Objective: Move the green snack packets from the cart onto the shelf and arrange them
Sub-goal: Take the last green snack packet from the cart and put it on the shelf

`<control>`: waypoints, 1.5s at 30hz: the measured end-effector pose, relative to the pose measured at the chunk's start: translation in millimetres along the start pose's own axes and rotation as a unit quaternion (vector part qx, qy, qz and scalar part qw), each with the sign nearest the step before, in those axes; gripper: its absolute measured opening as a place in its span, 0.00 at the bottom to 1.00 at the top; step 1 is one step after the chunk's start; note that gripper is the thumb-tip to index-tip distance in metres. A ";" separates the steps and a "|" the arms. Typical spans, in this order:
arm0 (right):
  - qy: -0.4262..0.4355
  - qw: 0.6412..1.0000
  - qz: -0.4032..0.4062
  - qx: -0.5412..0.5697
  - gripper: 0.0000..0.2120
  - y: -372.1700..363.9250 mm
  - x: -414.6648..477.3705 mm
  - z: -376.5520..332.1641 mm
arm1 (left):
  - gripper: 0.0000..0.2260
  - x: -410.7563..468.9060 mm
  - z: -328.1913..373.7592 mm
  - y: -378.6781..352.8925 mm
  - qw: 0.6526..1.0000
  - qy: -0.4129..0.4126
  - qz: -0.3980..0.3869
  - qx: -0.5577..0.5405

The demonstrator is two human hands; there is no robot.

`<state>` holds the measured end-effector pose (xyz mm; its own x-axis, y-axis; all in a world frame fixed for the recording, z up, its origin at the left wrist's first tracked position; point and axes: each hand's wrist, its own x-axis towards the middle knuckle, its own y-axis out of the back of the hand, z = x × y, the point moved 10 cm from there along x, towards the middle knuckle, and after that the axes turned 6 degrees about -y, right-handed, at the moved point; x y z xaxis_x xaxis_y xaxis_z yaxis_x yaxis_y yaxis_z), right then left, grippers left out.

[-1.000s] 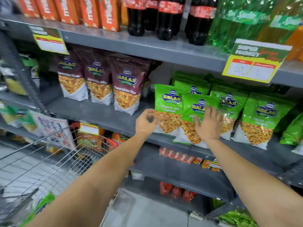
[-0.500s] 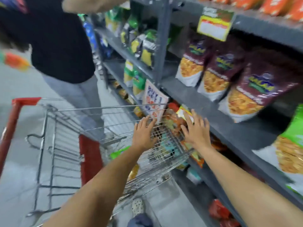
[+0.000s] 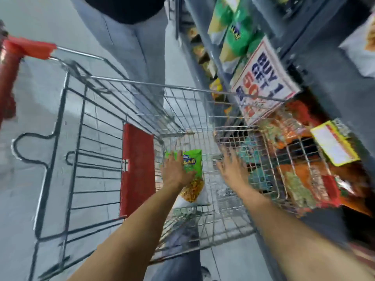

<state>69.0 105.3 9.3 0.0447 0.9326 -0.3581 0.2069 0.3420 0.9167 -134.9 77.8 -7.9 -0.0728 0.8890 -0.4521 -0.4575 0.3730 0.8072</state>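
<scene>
A green snack packet lies flat on the bottom of the wire cart, near its red flap. My left hand rests on the packet with the fingers spread over its upper part and the thumb across its face; the packet has not left the cart floor. My right hand hovers inside the cart to the right of the packet, fingers apart and holding nothing. The grey shelf runs along the right side, blurred.
Another person's legs stand right behind the cart's far rim. A "Buy 1 Get 1" sign and a yellow price tag hang off the shelf edge. Orange packets fill the low shelf beside the cart. The cart's red handle is at the upper left.
My view swung from the shelf's green packets down into the cart. Both hands dropped into the cart, and the left one landed on a green packet.
</scene>
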 end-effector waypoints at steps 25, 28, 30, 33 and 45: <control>-0.183 0.924 -0.228 0.246 0.12 -148.7 42.5 -11.7 | 0.12 38.9 -90.1 -106.3 0.966 0.155 -0.116 -0.170; -0.204 0.904 -0.232 0.295 0.09 -141.9 35.6 -3.9 | 0.10 36.9 -80.1 -93.4 0.971 0.136 -0.099 -0.171; -0.219 0.891 -0.218 0.332 0.13 -126.5 32.3 2.2 | 0.08 35.9 -68.3 -78.5 0.976 0.112 -0.075 -0.169; -0.200 0.896 -0.203 0.340 0.17 -92.0 27.8 5.3 | 0.10 32.6 -40.2 -52.0 0.983 0.058 -0.049 -0.165; -0.169 0.863 0.008 0.477 0.12 109.9 -21.3 83.5 | 0.03 -3.7 140.6 69.2 0.958 -0.183 -0.010 -0.222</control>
<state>172.4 113.4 102.9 0.3033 0.7947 -0.5258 0.9066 -0.0707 0.4161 -41.7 137.6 103.0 0.2181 0.9466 -0.2374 -0.7927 0.3137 0.5227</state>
